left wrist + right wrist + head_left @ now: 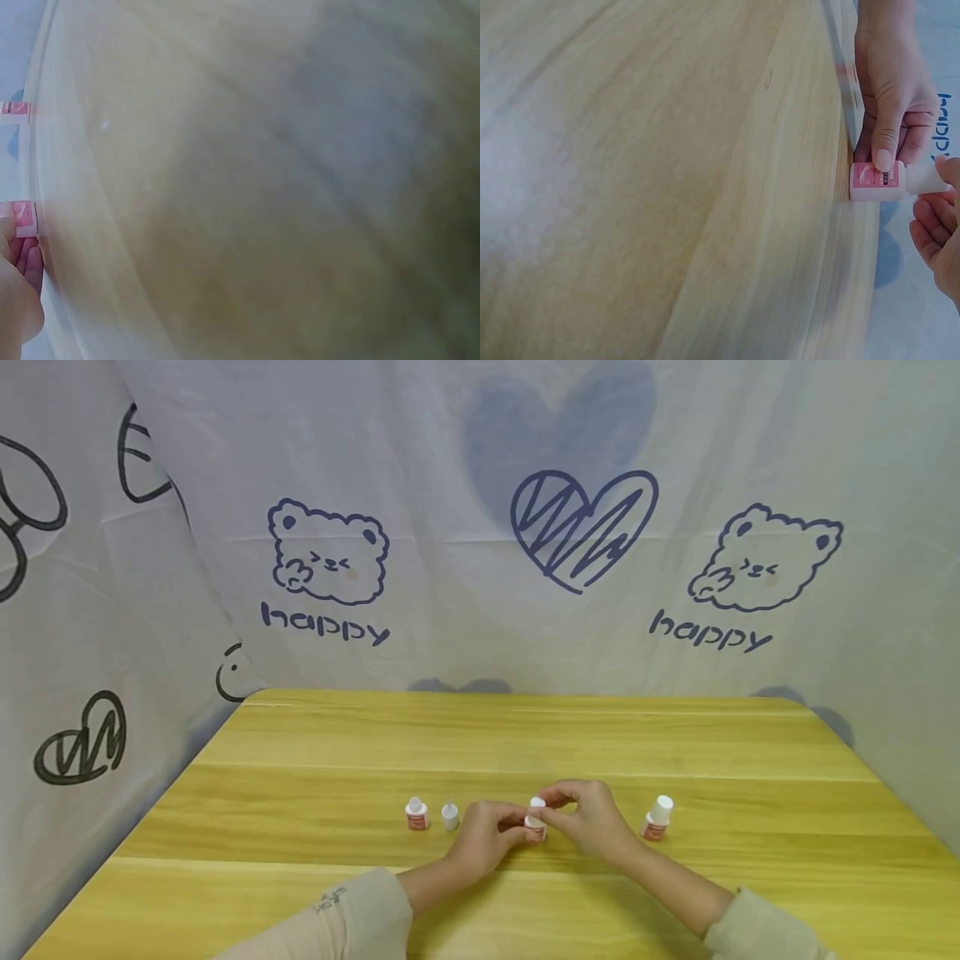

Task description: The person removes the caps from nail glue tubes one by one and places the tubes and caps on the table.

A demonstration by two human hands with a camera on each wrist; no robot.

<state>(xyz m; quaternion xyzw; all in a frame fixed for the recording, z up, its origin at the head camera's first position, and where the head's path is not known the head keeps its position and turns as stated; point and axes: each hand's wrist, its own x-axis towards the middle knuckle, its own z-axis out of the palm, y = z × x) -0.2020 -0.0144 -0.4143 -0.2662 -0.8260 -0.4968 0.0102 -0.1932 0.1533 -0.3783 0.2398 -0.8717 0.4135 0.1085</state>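
Note:
Near the middle of the table stands a small white bottle (536, 832) with a pink-red label. My left hand (483, 839) holds its body between thumb and fingers; in the right wrist view the left thumb (885, 142) lies over the label. My right hand (588, 818) pinches the bottle's white cap (927, 180) from the right. Whether the cap is loose on the neck I cannot tell. In the left wrist view the bottle (25, 217) and a few fingers show only at the left edge.
Left of my hands stand a similar bottle (417, 816) with its nozzle bare and a white cap (449, 817) with a thin tip pointing up. A capped bottle (657, 818) stands to the right. White printed cloth (450, 610) hangs behind the wooden table (525, 735).

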